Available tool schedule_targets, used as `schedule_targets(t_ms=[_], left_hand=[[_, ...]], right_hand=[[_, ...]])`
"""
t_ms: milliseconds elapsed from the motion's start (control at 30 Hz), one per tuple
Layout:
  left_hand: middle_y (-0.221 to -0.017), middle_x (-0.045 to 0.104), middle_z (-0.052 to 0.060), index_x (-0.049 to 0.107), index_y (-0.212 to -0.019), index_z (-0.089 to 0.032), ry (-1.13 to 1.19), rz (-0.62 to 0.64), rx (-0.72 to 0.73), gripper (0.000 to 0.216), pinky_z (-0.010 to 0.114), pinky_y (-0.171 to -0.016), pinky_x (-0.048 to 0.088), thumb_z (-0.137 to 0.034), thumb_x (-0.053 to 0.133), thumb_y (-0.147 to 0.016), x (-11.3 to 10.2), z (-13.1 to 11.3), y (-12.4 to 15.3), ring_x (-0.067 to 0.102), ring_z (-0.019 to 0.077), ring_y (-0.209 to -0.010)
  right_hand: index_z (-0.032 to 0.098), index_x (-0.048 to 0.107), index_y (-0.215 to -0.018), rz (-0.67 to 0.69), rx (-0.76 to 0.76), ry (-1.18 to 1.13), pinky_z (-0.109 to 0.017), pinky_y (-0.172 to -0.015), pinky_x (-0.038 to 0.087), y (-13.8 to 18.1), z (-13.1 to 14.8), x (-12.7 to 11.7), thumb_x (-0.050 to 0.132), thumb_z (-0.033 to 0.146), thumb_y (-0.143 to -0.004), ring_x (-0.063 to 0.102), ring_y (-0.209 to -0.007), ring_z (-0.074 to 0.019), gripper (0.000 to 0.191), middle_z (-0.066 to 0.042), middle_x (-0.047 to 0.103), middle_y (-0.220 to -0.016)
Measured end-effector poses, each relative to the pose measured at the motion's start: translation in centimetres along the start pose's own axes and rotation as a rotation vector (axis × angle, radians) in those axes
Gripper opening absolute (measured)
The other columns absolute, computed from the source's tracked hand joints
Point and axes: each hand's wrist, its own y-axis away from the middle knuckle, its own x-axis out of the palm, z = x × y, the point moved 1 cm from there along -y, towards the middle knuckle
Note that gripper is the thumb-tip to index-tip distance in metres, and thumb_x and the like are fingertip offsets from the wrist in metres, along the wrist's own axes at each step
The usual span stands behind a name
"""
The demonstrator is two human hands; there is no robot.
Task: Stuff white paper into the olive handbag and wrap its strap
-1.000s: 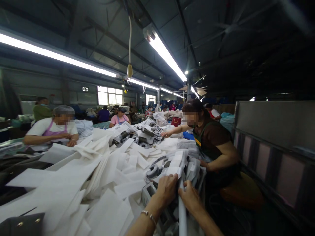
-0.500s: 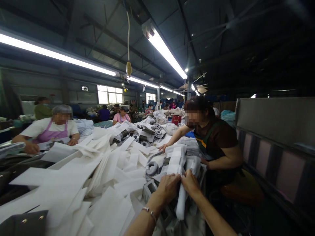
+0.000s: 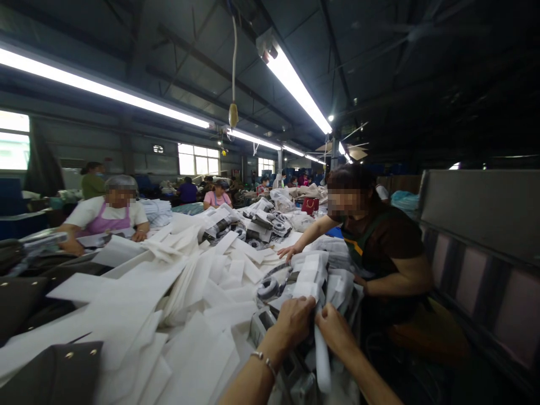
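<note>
My left hand (image 3: 294,322), a bracelet on its wrist, and my right hand (image 3: 335,332) meet at the near edge of a table heaped with white foam sheets (image 3: 177,292). Both hands are closed, pinching the top of a white rolled strip (image 3: 322,360) that hangs down between them. Just beyond my fingers lie stacked white pieces (image 3: 310,275) and a grey coiled strap (image 3: 268,288).
A person in a dark top (image 3: 379,247) sits at the right, one hand (image 3: 287,252) reaching onto the table. Another person in a purple apron (image 3: 113,216) works at the left. Dark bags (image 3: 54,371) lie at the near left. A grey padded panel (image 3: 481,247) stands at the right.
My hands came together on the white strip and lifted it slightly. The person at the right drew the reaching hand back toward the near pile. The view shifted a little left.
</note>
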Motion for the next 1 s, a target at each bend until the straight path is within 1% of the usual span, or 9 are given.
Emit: schedule_targets(t_ms=[200,367,467,600,700,767,800,900,1000], left_hand=[[-0.097,0.067,0.005,0.054,-0.105,-0.023,0.047,-0.022,0.068,0.022,0.027,-0.068,0.042,-0.013,0.047,-0.087,0.3,0.4,0.4,0.062,0.0189,-0.084],[-0.098,0.067,0.004,0.053,-0.104,-0.023,0.070,-0.039,0.067,0.020,0.027,-0.070,0.042,-0.013,0.047,-0.087,0.8,0.6,0.5,0.061,0.0183,-0.084],[-0.099,0.067,0.006,0.052,-0.104,-0.022,0.074,-0.043,0.034,0.021,0.028,-0.072,0.043,-0.012,0.047,-0.087,1.0,0.8,0.4,0.062,0.0192,-0.086],[-0.100,0.068,0.008,0.050,-0.106,-0.020,0.090,-0.048,-0.028,0.022,0.029,-0.075,0.044,-0.010,0.048,-0.086,1.2,1.1,0.3,0.062,0.0206,-0.089],[-0.102,0.068,0.007,0.049,-0.105,-0.021,0.113,-0.047,-0.036,0.024,0.028,-0.077,0.044,-0.009,0.049,-0.084,1.2,1.3,0.4,0.062,0.0197,-0.091],[-0.099,0.068,0.005,0.050,-0.103,-0.022,0.129,-0.048,-0.035,0.024,0.027,-0.077,0.044,-0.008,0.049,-0.083,1.0,1.4,0.5,0.062,0.0188,-0.089],[-0.098,0.068,0.005,0.050,-0.102,-0.022,0.138,-0.052,-0.033,0.024,0.027,-0.077,0.044,-0.008,0.049,-0.082,0.9,1.5,0.5,0.062,0.0186,-0.088],[-0.098,0.067,0.006,0.050,-0.104,-0.021,0.165,-0.082,-0.025,0.026,0.028,-0.080,0.045,-0.008,0.050,-0.082,0.7,1.8,0.9,0.062,0.0192,-0.089],[-0.098,0.066,0.005,0.051,-0.104,-0.021,0.203,-0.119,-0.011,0.023,0.029,-0.081,0.045,-0.012,0.051,-0.083,0.5,2.2,1.6,0.061,0.0196,-0.090]], right_hand=[[0.020,0.055,-0.087,-0.021,-0.055,-0.019,-0.025,-0.073,0.041,-0.8,0.3,-0.3,0.051,0.015,-0.086,0.067,-0.090,-0.0214,0.006,-0.006,0.069,-0.087],[0.021,0.053,-0.091,-0.034,-0.030,-0.068,-0.026,-0.073,0.042,-1.1,0.5,-0.7,0.046,0.019,-0.090,0.067,-0.095,-0.0223,0.007,-0.008,0.070,-0.093],[0.020,0.053,-0.094,0.023,0.021,-0.106,-0.025,-0.064,0.045,-0.5,0.7,-1.0,0.045,0.022,-0.090,0.070,-0.081,-0.0217,0.009,-0.008,0.071,-0.086],[0.014,0.051,-0.117,0.179,0.064,-0.180,-0.026,-0.038,0.038,1.5,1.4,-1.0,0.051,0.031,-0.087,0.064,-0.046,-0.0219,0.034,-0.004,0.069,-0.067],[0.012,0.037,-0.140,0.213,0.053,-0.232,-0.026,-0.034,0.039,3.0,2.2,-0.7,0.052,0.027,-0.085,0.062,-0.040,-0.0212,0.060,-0.005,0.071,-0.071],[0.011,0.026,-0.149,0.226,0.051,-0.272,-0.026,-0.033,0.040,3.5,2.6,-0.6,0.052,0.026,-0.084,0.061,-0.038,-0.0217,0.071,-0.005,0.071,-0.069],[0.010,0.025,-0.150,0.232,0.052,-0.293,-0.027,-0.032,0.039,3.4,2.5,-0.7,0.053,0.026,-0.084,0.061,-0.037,-0.0222,0.073,-0.004,0.070,-0.067],[0.010,0.042,-0.141,0.192,0.050,-0.353,-0.025,-0.034,0.040,1.9,1.5,-2.2,0.050,0.029,-0.088,0.061,-0.039,-0.0205,0.057,0.000,0.066,-0.057],[0.011,0.057,-0.126,0.048,0.058,-0.389,-0.022,-0.041,0.042,-1.7,-0.8,-5.1,0.041,0.024,-0.095,0.062,-0.048,-0.0153,0.037,-0.003,0.068,-0.067]])
